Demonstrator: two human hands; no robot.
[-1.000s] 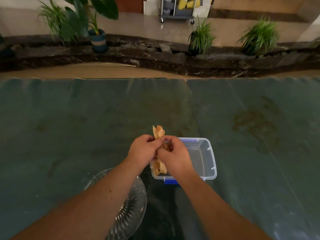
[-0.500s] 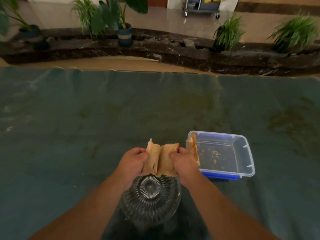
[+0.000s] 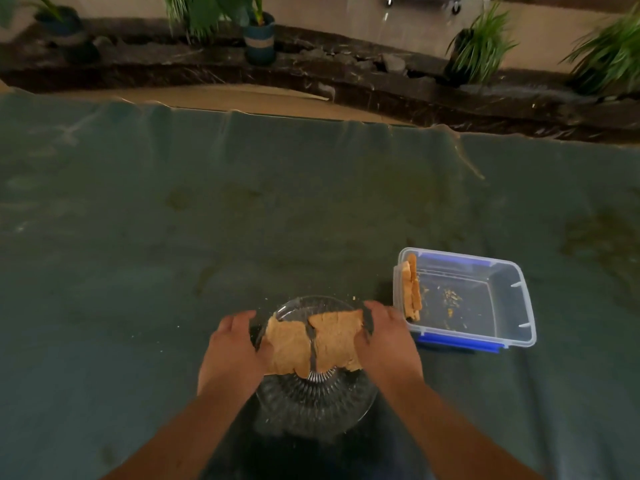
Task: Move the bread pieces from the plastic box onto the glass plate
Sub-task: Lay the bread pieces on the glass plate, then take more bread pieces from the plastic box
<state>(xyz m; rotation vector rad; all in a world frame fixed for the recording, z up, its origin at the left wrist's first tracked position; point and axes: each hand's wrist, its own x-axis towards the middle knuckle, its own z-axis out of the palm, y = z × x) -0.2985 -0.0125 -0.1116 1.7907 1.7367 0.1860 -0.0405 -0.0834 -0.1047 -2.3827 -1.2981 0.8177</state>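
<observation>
Over the glass plate (image 3: 313,403), the two bread slices (image 3: 313,342) now lie spread flat and side by side, where half a second ago they were bunched upright between the hands. They are tan with ragged edges (a narrow gap parts them). The left hand (image 3: 232,351) grips the left slice, the right hand (image 3: 388,341) the right slice. More bread (image 3: 411,292) leans inside the plastic box (image 3: 519,306) on the counter (image 3: 173,237).

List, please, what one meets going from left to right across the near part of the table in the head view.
left hand → left bread piece → right bread piece, both over the glass plate → right hand → bread standing against the box's left wall → plastic box
</observation>
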